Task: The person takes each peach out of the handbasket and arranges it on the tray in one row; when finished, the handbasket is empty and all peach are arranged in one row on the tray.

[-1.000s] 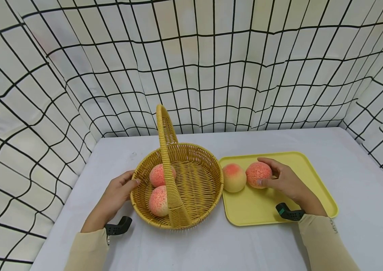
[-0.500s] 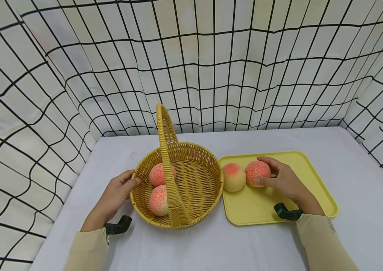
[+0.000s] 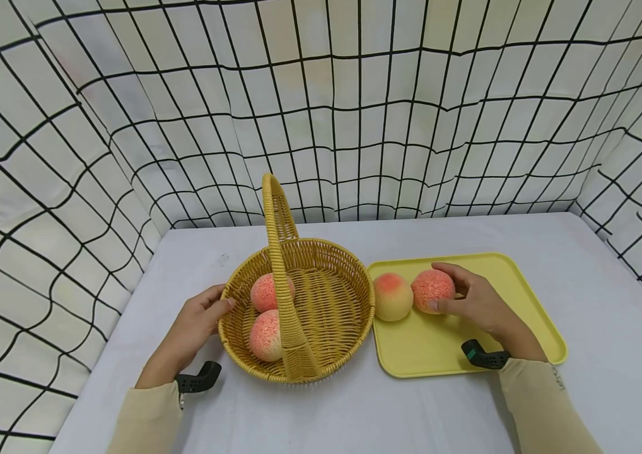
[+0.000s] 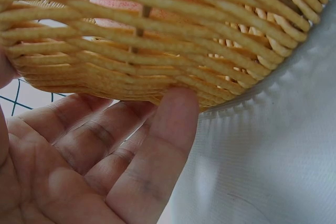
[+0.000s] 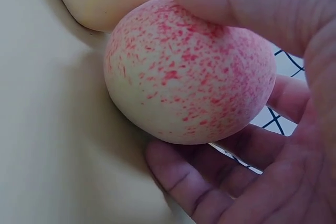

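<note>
My left hand holds the left side of a round wicker basket, thumb over the rim and fingers against the outer wall. Two speckled peaches lie in the basket: one farther back, one nearer, both partly behind the tall handle. On the yellow tray, my right hand grips a red-speckled peach between thumb and fingers. That peach is against or very close to a smoother yellow peach with a red top, near the basket's right rim.
The basket handle arches high over the basket. Beneath everything is a white-covered table. A black net over white cloth encloses the back and sides. Each wrist wears a black band, such as the right one.
</note>
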Available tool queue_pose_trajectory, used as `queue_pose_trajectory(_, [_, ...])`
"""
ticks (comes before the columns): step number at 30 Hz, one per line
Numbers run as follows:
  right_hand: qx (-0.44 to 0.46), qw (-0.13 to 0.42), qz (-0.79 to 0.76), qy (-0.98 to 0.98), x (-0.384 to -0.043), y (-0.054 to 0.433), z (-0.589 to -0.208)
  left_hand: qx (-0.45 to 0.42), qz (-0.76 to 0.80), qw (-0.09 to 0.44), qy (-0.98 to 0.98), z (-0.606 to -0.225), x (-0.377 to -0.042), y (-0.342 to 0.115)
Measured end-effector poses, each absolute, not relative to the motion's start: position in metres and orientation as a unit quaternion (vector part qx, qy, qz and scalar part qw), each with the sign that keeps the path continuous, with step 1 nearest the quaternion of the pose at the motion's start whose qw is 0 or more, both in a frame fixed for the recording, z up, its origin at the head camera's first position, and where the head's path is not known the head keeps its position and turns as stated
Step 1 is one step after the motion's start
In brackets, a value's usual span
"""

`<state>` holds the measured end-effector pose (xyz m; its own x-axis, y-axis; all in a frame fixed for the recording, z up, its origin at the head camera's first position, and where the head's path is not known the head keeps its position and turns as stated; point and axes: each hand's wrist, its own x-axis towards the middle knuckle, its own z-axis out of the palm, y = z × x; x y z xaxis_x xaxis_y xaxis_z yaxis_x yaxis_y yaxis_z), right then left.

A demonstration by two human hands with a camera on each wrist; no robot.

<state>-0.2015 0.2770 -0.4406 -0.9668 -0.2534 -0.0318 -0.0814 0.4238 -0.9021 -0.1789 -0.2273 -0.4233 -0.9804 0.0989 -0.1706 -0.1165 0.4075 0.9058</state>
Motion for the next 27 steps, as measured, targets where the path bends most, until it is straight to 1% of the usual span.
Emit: queue_pose_trajectory(27, [-0.100, 0.084, -0.531, 0.837, -0.2009, 0.2774, -0.4406, -0.004, 0.544, 0.098, 0.833, -0.4242, -0.1791, -0.2277])
